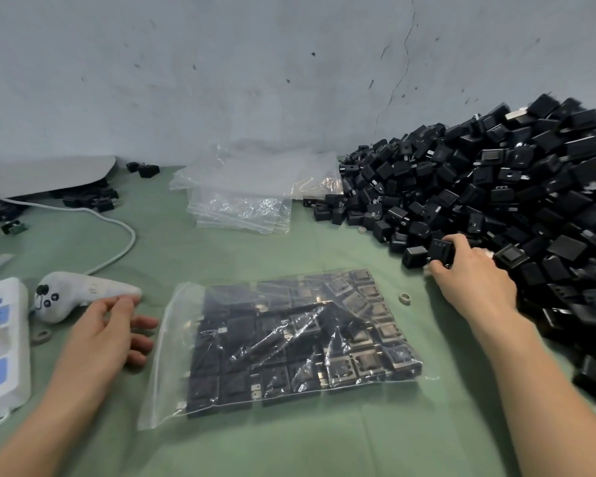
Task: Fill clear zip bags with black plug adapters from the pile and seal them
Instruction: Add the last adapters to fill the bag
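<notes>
Head view: clear plastic zip bag (283, 342) lay flat on green cloth-covered table (289, 449), packed with rows of black plug adapters, mouth toward left hand (107, 335). Left hand rested beside mouth, fingers loosely spread, empty, likely ready to hold it open. Right hand (475, 277) reached into heaped pile of black square adapters (496, 187), fingers pinching one black adapter (439, 251) at pile's near edge. Spare stack of empty clear bags (245, 197) waited beyond.

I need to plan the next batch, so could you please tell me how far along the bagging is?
Done: one zip bag on the green table is packed nearly full with adapters in rows; whether its left mouth is sealed I cannot tell. In hand: the right hand grips an adapter at the pile; the left hand rests open beside the bag. Left: a big pile and a stack of empty bags.
</notes>
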A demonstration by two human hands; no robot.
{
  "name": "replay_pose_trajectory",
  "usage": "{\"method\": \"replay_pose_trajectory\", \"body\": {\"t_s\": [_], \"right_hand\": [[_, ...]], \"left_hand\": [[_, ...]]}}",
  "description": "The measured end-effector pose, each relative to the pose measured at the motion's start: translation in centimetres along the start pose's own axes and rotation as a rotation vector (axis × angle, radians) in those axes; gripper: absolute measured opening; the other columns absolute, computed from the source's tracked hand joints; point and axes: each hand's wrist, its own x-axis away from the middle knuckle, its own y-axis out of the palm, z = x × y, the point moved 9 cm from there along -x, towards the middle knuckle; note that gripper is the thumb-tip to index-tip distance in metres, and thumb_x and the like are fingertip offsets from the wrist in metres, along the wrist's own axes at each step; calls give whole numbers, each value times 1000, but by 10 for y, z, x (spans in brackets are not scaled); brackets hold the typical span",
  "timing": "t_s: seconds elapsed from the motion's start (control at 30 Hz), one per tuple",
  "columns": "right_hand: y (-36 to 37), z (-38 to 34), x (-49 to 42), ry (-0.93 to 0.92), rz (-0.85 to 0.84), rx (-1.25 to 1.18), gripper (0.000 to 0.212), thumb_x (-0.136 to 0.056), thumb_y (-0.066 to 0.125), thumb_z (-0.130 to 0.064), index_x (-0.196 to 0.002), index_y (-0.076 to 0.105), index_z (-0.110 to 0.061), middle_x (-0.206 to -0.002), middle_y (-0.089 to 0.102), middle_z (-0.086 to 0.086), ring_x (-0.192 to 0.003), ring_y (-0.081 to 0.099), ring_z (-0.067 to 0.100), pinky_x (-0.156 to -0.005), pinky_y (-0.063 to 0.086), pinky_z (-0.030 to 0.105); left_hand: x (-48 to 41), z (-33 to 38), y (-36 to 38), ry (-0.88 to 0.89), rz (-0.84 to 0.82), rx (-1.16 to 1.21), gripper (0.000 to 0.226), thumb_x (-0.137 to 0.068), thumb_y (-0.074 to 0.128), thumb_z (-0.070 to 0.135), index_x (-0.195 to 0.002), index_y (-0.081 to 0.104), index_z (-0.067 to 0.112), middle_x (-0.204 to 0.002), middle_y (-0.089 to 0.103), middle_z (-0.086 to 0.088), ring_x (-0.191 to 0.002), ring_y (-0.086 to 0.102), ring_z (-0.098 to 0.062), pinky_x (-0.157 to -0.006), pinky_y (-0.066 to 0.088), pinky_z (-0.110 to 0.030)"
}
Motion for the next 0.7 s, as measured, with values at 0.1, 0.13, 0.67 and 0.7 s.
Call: {"method": "replay_pose_trajectory", "body": {"t_s": [0.1, 0.13, 0.67, 0.7], "right_hand": [[-9, 0, 5, 22, -55, -323, 38, -95, 53, -39, -131, 45, -32, -95, 64, 0, -90, 63, 32, -75, 49, 41], [-14, -6, 9, 20, -88, -518, 33, -94, 54, -36, -127, 48, -30, -90, 66, -1, -80, 66, 27, -71, 51, 40], [-33, -201, 216, -396, -819, -1407, 27, -97, 61, -12, -112, 69, -33, -81, 70, 3, -56, 62, 17, -52, 53, 25], [-31, -201, 216, -393, -816, -1389, 30, -96, 62, -12, -112, 69, -36, -83, 71, 2, -56, 62, 16, -52, 52, 25]], "left_hand": [[6, 18, -7, 77, 76, 13, 21, -104, 38, 30, -104, 59, 24, -94, 68, -14, -58, 55, -23, -49, 45, -30], [12, 33, -10, 143, 109, 4, 21, -101, 37, 36, -97, 58, 33, -93, 69, -9, -58, 56, -18, -52, 44, -31], [122, 123, 58, 150, -288, 401, 33, -73, 67, 46, -104, 62, 35, -87, 69, 0, -56, 62, -14, -45, 51, -23], [117, 118, 52, 138, -264, 397, 24, -81, 66, 39, -104, 61, 31, -84, 70, -1, -57, 61, -12, -46, 51, -23]]}}
